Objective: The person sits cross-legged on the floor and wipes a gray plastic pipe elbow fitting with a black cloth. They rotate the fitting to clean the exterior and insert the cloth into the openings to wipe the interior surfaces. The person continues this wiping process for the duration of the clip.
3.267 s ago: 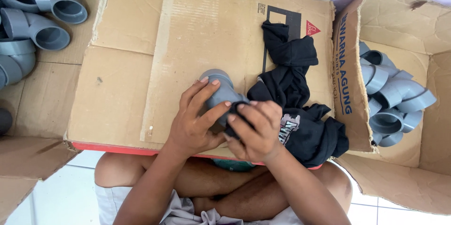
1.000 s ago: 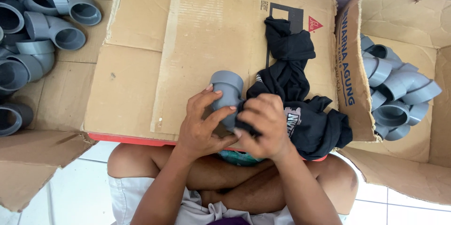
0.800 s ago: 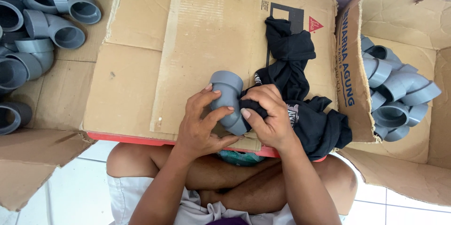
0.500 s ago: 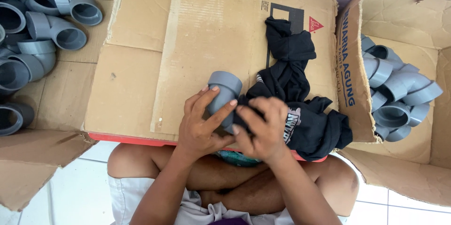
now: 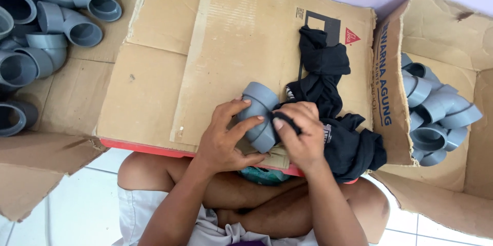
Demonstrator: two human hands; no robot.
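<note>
Grey pipe elbow [image 5: 258,116] sits gripped in our left hand [image 5: 226,140] while our right hand [image 5: 300,133], beside it, presses black cloth [image 5: 334,117] against it.

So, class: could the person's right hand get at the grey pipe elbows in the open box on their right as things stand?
Probably yes: the box lies open beside the right hand, its pipe elbows uncovered, though that hand now grips a black cloth.

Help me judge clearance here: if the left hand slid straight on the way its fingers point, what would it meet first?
The left hand already touches the grey pipe elbow. Past that lies the black cloth, probably next, though depth is unclear.
</note>
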